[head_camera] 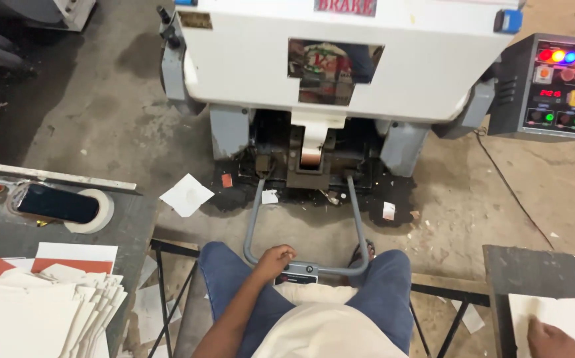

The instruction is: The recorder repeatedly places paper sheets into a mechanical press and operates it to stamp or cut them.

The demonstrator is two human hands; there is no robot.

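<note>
I sit facing a big white machine, my knees in blue jeans on either side of a grey U-shaped metal bar. My left hand rests at the near end of that bar, fingers curled loosely beside a small plate, and I cannot tell whether it grips anything. At the bottom right corner, my right hand lies on a white sheet that sits on a dark table; only part of the hand shows.
A fanned stack of white card sheets lies on the left bench, with a dark phone on a tape roll behind it. A grey control box with coloured lights stands at right. Paper scraps litter the concrete floor.
</note>
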